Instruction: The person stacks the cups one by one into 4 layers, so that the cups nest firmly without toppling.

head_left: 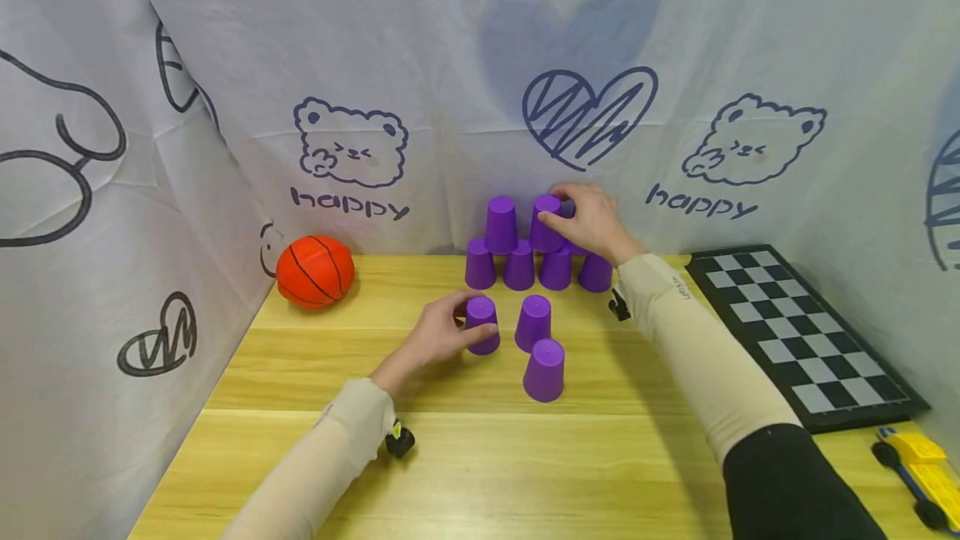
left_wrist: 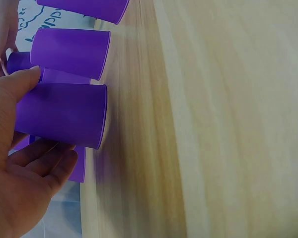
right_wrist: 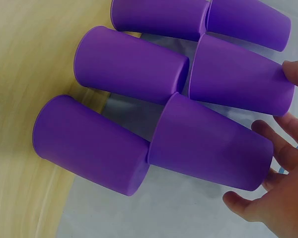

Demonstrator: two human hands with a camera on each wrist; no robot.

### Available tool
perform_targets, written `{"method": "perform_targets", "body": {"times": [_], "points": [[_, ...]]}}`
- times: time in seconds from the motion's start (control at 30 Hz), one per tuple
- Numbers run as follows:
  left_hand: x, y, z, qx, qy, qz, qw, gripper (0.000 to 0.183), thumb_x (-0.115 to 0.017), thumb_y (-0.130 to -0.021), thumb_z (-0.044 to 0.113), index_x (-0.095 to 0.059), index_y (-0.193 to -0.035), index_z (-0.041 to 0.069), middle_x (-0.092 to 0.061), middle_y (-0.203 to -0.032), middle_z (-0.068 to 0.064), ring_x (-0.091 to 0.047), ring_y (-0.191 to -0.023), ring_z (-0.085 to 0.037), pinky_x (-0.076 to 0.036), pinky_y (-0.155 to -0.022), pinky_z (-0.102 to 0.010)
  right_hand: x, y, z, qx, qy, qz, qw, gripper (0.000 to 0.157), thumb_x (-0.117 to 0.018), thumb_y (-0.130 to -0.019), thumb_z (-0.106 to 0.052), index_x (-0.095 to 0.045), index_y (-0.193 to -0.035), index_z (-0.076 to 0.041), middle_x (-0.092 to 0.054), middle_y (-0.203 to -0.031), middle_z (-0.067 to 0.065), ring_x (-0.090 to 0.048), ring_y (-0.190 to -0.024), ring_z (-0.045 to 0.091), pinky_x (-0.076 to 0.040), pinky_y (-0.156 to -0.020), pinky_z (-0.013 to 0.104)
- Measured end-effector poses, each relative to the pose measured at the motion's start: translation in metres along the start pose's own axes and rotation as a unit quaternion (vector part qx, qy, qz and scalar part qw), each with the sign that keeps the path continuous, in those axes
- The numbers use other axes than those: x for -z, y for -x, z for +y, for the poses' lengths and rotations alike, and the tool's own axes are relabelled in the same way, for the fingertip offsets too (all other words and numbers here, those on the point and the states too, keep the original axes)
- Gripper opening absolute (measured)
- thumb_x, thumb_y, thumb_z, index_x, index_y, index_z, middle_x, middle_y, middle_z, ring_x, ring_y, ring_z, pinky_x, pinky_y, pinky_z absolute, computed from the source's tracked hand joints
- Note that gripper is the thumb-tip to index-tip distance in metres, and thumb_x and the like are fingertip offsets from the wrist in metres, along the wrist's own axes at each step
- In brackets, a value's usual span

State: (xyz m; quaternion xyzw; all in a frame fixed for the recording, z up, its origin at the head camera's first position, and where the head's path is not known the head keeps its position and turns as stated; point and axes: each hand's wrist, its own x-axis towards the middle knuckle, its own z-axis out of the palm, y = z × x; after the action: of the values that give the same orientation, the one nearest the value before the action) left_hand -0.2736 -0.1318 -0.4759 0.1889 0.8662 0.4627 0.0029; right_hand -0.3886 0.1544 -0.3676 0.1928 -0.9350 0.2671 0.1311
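Note:
In the head view my left hand (head_left: 438, 327) holds an upside-down purple cup (head_left: 482, 327) at the left of the front group. The left wrist view shows the thumb on one side of this cup (left_wrist: 62, 114) and the fingers curled at the other. Two more cups (head_left: 534, 323) stand inverted to its right, one nearer me. My right hand (head_left: 596, 219) pinches the top of an upper-row cup (head_left: 545, 227), its thumb in front. Beside it, the right wrist view shows another upper-row cup (right_wrist: 213, 144), mostly hidden from the head by the hand. Lower-row cups (head_left: 519, 267) support them.
An orange-red toy basketball (head_left: 315, 271) lies at the back left of the wooden table (head_left: 465, 473). To the right are a checkered board (head_left: 802, 332) and a yellow toy vehicle (head_left: 926, 469). A printed white cloth (head_left: 442, 48) hangs behind the cups.

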Motion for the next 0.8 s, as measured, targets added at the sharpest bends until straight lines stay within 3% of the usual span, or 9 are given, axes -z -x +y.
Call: {"method": "perform_targets", "body": {"times": [0.43, 0.8], "points": [[-0.0017, 0.0027, -0.0005, -0.007, 0.001, 0.007, 0.9999, 0.053, -0.088, -0.088, 0.027, -0.067, -0.132, 0.008, -0.076, -0.115, -0.010, -0.075, -0.100, -0.025, -0.063, -0.084, -0.030, -0.0034, -0.0004, 0.0017, -0.011, 0.010, -0.015, 1.000, 0.056, -0.070, -0.098, -0.045, -0.064, -0.141, -0.009, -0.066, -0.144, 0.015, -0.051, -0.138, 0.043, -0.035, -0.114, 0.070], [-0.0025, 0.0060, -0.0004, 0.029, 0.026, 0.012, 0.9992, 0.056, -0.089, -0.087, 0.028, -0.059, -0.130, 0.008, -0.076, -0.124, -0.016, -0.073, -0.119, -0.032, -0.061, -0.100, -0.044, -0.0048, -0.0003, 0.0033, -0.019, 0.019, -0.022, 0.999, 0.059, -0.068, -0.099, -0.047, -0.063, -0.143, -0.008, -0.065, -0.144, 0.017, -0.050, -0.137, 0.044, -0.035, -0.114, 0.071]]}}
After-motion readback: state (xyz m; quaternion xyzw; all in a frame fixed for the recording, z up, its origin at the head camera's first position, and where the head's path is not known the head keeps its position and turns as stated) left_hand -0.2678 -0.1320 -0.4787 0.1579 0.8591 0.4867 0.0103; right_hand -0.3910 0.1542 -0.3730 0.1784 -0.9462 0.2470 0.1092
